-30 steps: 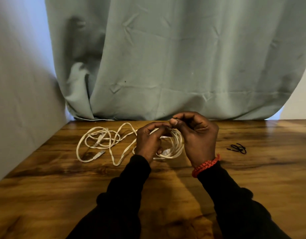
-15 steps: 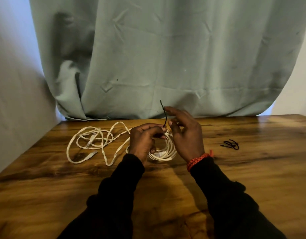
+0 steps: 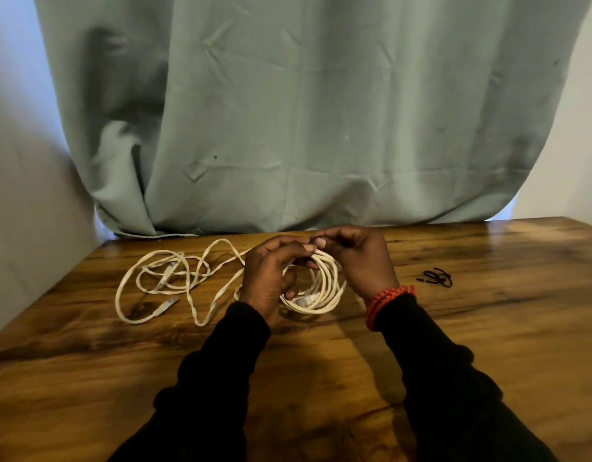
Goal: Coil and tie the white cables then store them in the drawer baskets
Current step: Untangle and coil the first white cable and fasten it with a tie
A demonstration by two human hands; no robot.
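The left hand (image 3: 271, 278) grips the coiled white flat cable (image 3: 321, 288) above the wooden table (image 3: 488, 328); the right hand (image 3: 358, 258) pinches what seems a thin black tie (image 3: 312, 241) — tying step; next, cinch it snug.

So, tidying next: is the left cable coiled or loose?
Loose: the left cable sprawls in uneven loops on the table, both plugs free, untied.

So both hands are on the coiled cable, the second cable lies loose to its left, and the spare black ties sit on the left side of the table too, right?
Not quite. The head view shows the spare black ties on the right side of the table, beyond the right hand. The rest holds: both hands, the left hand included, are on the coiled cable, and the loose cable lies to its left.
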